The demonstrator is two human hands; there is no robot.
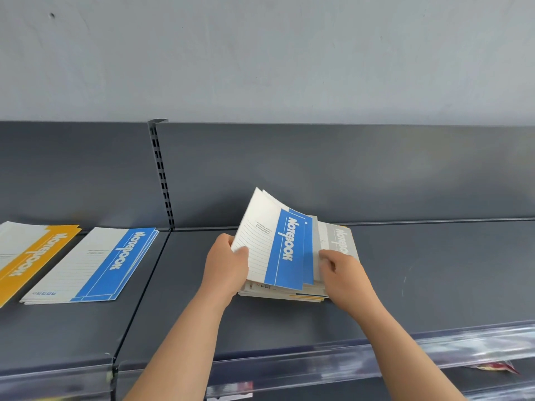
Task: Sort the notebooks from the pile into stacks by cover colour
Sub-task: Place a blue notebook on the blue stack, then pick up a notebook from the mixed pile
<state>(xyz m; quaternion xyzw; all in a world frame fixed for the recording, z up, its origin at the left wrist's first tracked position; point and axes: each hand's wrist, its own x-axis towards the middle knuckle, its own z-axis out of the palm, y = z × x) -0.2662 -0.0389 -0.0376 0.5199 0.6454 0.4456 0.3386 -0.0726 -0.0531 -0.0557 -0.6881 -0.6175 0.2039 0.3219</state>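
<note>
Grey notebook (338, 241) half under right hand (344, 270)

Matt grey painted metal shelf (289, 322), smooth paper notebook covers (285, 244) with a slight sheen, clear glossy plastic strip (318, 369) along the edge.

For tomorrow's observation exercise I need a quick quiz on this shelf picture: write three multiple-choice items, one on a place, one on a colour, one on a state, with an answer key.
1. Where does the sorted blue stack lie?
A. Right of the yellow stack
B. On the pile
C. On the floor

2. What colour is the band on the cover under the right hand?
A. Red
B. Grey
C. Green

3. How are the blue notebooks in the left hand?
A. Lying flat
B. Torn in half
C. Tilted up off the pile

Key: 1 A, it sits beside the yellow one on the shelf; 2 B, a grey notebook shows there; 3 C, their far edge is raised.
</note>
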